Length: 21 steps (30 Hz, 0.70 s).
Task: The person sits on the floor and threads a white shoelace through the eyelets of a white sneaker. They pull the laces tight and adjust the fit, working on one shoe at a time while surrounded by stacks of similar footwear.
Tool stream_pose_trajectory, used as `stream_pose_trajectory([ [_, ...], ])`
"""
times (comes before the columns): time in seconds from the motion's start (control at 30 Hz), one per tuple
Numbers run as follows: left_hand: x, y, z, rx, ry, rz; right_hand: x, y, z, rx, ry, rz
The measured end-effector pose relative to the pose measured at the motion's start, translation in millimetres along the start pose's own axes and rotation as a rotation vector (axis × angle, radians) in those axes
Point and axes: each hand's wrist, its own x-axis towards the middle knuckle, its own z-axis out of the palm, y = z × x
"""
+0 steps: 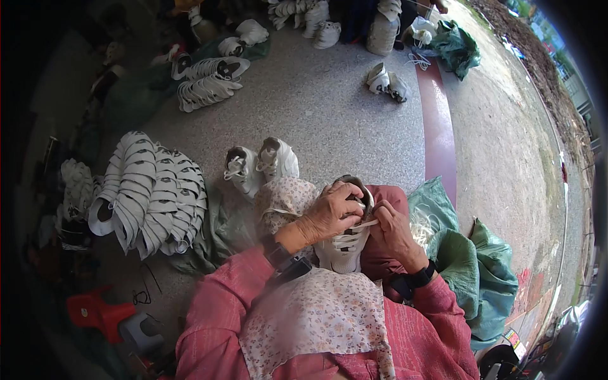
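Observation:
A white shoe upper [342, 258] with dark gaps and a dark lining rests on my lap, its opening pointing away from me. My left hand [329, 212] is closed over its left edge, the fingers bent into the opening around the tongue. On the other side my right hand [394, 233] pinches a pale shoelace [363, 225] by the top eyelets. Lacing crosses the front of the upper below both hands. The fingertips of my left hand are partly hidden inside the opening.
Two laced white uppers [261, 166] stand beyond my knees. Nested stacks of white uppers [155, 190] are at left. Green sacks [494, 272] lie at right, beside loose white laces [420, 227]. A red stool [100, 313] stands at lower left. Another pair [386, 82] sits farther off.

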Motion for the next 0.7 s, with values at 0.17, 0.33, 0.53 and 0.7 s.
stream_pose_trajectory([
  [0.17, 6, 6, 6, 0.117, -0.017, -0.09, -7, -8, 6, -0.024, 0.079, 0.09],
  [0.33, 10, -4, 11, 0.124, -0.085, -0.14, -13, -18, 14, 0.027, 0.226, 0.126],
  [0.53, -11, 15, -31, -0.272, 0.257, -0.296, -14, -7, -10, 0.331, 0.012, 0.396],
  [0.7, -89, 8, -57, -0.903, 0.027, -0.915, -5, -12, -41, 0.259, 0.153, 0.316],
])
